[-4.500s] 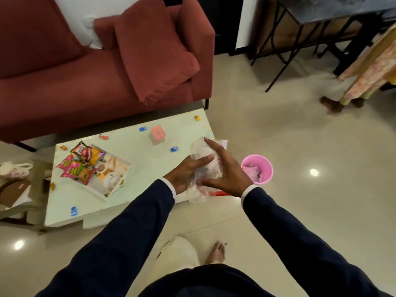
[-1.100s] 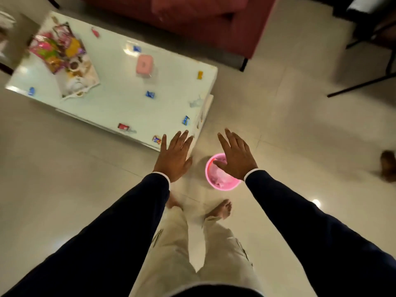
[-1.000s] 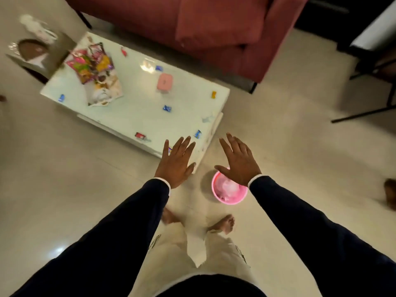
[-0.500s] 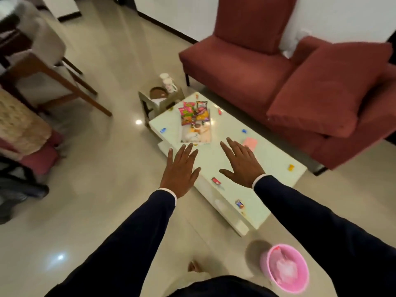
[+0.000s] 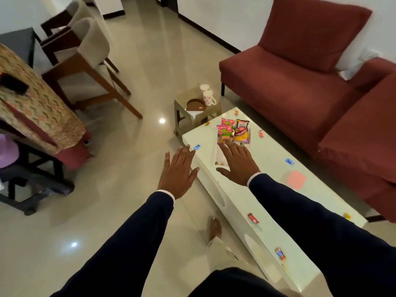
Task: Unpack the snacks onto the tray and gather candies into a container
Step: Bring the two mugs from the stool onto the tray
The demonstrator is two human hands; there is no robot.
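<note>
While both hands hang empty over the near end of the low white table, the scene reads as follows.

Snack packets: a pink packet [image 5: 225, 130] and an orange-and-dark packet [image 5: 242, 131] lie side by side on the far end of the tray, touching each other.

Tray: a white tray [image 5: 216, 155] on the table's far half, partly hidden behind the right hand; only its left rim and a bare strip show.

Candies: small wrapped sweets are scattered well apart on the table top: a blue one [image 5: 197, 147] at the left edge, another blue one [image 5: 289, 161] toward the sofa, a red one [image 5: 253, 218] and a striped one [image 5: 280, 253] along the near edge, a yellow one [image 5: 347, 215] at the right end (more lie beyond the tray, too small to tell apart).

Container: a flat pink box [image 5: 296, 179], probably the candy container, sits on the table to the right of the right forearm.

Left hand: left hand [image 5: 178, 170] palm down, fingers spread, holding nothing, over the floor just beside the table edge.

Right hand: right hand [image 5: 237, 162] palm down, fingers spread, empty, above the tray.

Table: low white table [image 5: 240, 202] in front of a dark red sofa [image 5: 300, 82].

Step in hand: snacks appear unpacked onto the tray; candy gathering seems not yet begun.

Next move: likely a fine pinch on the nearest sweet, perhaps the blue one near the left fingertips, then a carry to the pink box, whose lid (if shut) must open first.
</note>
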